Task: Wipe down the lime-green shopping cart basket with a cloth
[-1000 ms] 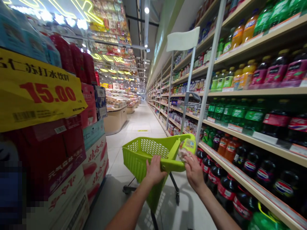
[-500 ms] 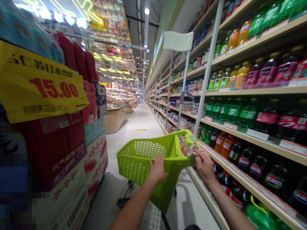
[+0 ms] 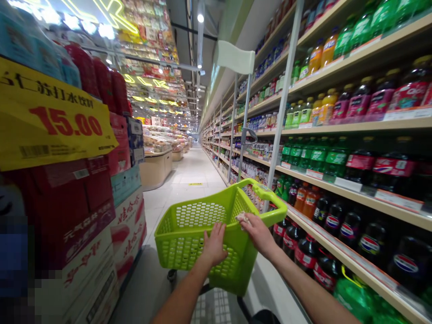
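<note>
1. Supermarket aisle, pale tiled floor (image 3: 199,175) running off into the distance, with bright yellow neon tubes overhead.

2. Right side is a long wooden-edged shelf rack (image 3: 337,128) packed with drinks: green soda bottles (image 3: 310,155) on the middle tier, dark cola bottles with red-and-blue labels (image 3: 351,229) on the bottom, orange and purple juice bottles (image 3: 340,105) higher up.

3. Left side has a tall stack of red and white cardboard cartons (image 3: 97,211) with a big yellow price sign reading 15.00 (image 3: 54,117) hung across the front.

4. Front and centre is a lime-green perforated plastic shopping cart basket (image 3: 189,234). It's tilted up toward the right, so its handle end sits higher than the far end. As far as the inside shows, nothing is lying in it, just the hole-pattern walls.

5. Left hand (image 3: 214,243) is on the near rim of the basket, fingers curled over the edge and gripping it.

6. Right hand (image 3: 258,231) is at the same rim just beside the left, close to the curved handle, pinching a small pale crumpled cloth or wipe (image 3: 242,218) against the plastic. Can't tell exactly what the wad is made of; it's mostly hidden under the fingers.

7. Wheels show below the basket, near the floor.
</note>
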{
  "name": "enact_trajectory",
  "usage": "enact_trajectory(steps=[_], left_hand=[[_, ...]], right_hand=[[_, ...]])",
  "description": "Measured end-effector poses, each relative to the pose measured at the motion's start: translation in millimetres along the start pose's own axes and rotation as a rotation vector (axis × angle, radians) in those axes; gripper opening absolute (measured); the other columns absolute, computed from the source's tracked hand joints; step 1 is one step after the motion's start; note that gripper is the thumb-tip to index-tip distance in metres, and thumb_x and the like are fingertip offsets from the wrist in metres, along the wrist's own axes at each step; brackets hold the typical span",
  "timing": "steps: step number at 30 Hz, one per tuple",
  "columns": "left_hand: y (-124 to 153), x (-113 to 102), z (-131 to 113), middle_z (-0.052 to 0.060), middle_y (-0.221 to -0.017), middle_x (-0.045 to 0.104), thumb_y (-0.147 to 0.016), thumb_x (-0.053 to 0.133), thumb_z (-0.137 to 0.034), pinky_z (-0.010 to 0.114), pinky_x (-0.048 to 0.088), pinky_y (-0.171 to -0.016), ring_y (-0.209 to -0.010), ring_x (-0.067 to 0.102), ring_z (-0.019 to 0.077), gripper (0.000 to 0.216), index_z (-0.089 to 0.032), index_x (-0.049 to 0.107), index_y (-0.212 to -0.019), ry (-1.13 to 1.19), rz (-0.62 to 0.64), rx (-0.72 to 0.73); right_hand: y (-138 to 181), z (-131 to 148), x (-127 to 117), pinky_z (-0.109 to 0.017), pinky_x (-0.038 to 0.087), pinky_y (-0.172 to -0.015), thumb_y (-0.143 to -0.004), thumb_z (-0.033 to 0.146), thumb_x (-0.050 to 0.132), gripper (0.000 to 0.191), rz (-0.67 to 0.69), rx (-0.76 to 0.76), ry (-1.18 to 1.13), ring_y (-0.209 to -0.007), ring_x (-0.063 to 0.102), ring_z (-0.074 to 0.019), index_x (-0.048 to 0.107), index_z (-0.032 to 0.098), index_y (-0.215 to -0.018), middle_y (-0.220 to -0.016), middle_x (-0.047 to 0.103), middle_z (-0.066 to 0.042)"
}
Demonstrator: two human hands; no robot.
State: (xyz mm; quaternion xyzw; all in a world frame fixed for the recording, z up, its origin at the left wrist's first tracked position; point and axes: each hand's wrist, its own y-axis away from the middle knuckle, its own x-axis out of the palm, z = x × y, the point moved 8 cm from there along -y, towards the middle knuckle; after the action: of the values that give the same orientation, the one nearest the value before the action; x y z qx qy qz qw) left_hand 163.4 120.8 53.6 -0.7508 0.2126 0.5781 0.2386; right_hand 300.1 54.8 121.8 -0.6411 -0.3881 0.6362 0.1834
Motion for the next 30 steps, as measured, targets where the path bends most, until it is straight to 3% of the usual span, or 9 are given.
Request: enact_trajectory(steps=[3,7,9,14,19,21,25,27,30], left_hand=[[6.4,0.4,10.1,0.004,-0.146,0.01,-0.058,0.048,-0.021,0.054,0.011,-0.105,-0.134,0.006,0.0236,0.087,-0.016,0.014,-0.138,-0.013,-0.007,-0.008],[13.2,0.9,20.6,0.003,-0.146,0.011,-0.056,0.046,-0.019,0.054,0.009,-0.105,-0.134,0.006,0.0248,0.087,-0.015,0.016,-0.138,-0.038,-0.039,-0.009],[14.0,2.4,21.1,0.004,-0.146,0.01,-0.056,0.046,-0.021,0.055,0.009,-0.105,-0.134,0.006,0.0258,0.087,-0.014,0.016,-0.138,-0.044,-0.037,0.0],[18.7,1.8,31.6,0.005,-0.146,0.012,-0.058,0.044,-0.018,0.057,0.009,-0.104,-0.134,0.009,0.025,0.084,-0.015,0.016,-0.138,-0.088,-0.052,-0.029],[29.5,-0.6,52.2,0.006,-0.146,0.013,-0.058,0.043,-0.015,0.055,0.005,-0.105,-0.134,0.008,0.024,0.083,-0.016,0.017,-0.137,-0.128,-0.07,-0.077],[32.1,0.4,55.2,0.006,-0.146,0.013,-0.059,0.043,-0.016,0.055,0.005,-0.105,-0.134,0.008,0.0236,0.082,-0.015,0.017,-0.137,-0.131,-0.068,-0.078],[34.9,0.8,54.4,0.007,-0.145,0.016,-0.061,0.044,-0.016,0.054,0.005,-0.105,-0.134,0.01,0.0237,0.079,-0.014,0.02,-0.137,-0.111,-0.094,-0.073],[34.1,-4.9,51.8,0.009,-0.144,0.022,-0.064,0.043,-0.016,0.054,0.005,-0.106,-0.133,0.016,0.0234,0.074,-0.013,0.022,-0.136,-0.045,-0.154,-0.097],[26.1,-22.0,35.1,0.01,-0.143,0.025,-0.068,0.043,-0.018,0.049,0.007,-0.108,-0.132,0.02,0.0211,0.07,-0.013,0.022,-0.135,0.102,-0.293,-0.074]], right_hand=[[-1.0,-33.5,-16.5,-0.042,0.036,-0.093,-0.077,0.013,0.042,0.032,-0.008,0.069,0.064,-0.106,0.049,-0.0219,0.063,0.022,-0.1,-0.114,0.057,-0.008],[7.0,-82.1,-42.6,-0.047,0.037,-0.089,-0.074,0.013,0.043,0.032,-0.141,0.31,0.145,-0.106,0.048,-0.027,0.064,0.016,-0.098,-0.111,0.057,-0.014],[5.7,-64.8,-28.0,-0.044,0.039,-0.089,-0.075,0.014,0.043,0.031,-0.118,0.283,0.094,-0.106,0.048,-0.0252,0.063,0.017,-0.098,-0.112,0.057,-0.012],[-4.7,9.8,28.6,-0.041,0.036,-0.094,-0.079,0.013,0.041,0.035,0.095,0.015,-0.018,-0.111,0.047,-0.0204,0.06,0.025,-0.105,-0.117,0.056,-0.006],[-6.5,-37.7,2.7,-0.046,0.035,-0.093,-0.077,0.011,0.042,0.032,-0.057,0.213,0.093,-0.11,0.047,-0.025,0.062,0.019,-0.101,-0.117,0.054,-0.011],[-7.7,-39.8,1.9,-0.044,0.037,-0.091,-0.077,0.01,0.04,0.034,-0.085,0.264,0.104,-0.109,0.047,-0.0246,0.06,0.018,-0.103,-0.116,0.054,-0.011],[-17.0,28.1,40.7,-0.038,0.038,-0.091,-0.078,0.009,0.039,0.038,0.077,0.108,-0.004,-0.108,0.049,-0.0202,0.058,0.022,-0.108,-0.116,0.056,-0.008],[-21.1,60.8,58.9,-0.042,0.034,-0.095,-0.075,0.01,0.042,0.041,0.176,0.071,-0.039,-0.114,0.045,-0.0225,0.055,0.021,-0.113,-0.122,0.052,-0.009],[-26.3,74.8,67.2,-0.055,0.021,-0.099,-0.067,0.014,0.05,0.062,0.273,0.114,-0.052,-0.121,0.036,-0.0294,0.04,0.018,-0.127,-0.131,0.043,-0.014]])
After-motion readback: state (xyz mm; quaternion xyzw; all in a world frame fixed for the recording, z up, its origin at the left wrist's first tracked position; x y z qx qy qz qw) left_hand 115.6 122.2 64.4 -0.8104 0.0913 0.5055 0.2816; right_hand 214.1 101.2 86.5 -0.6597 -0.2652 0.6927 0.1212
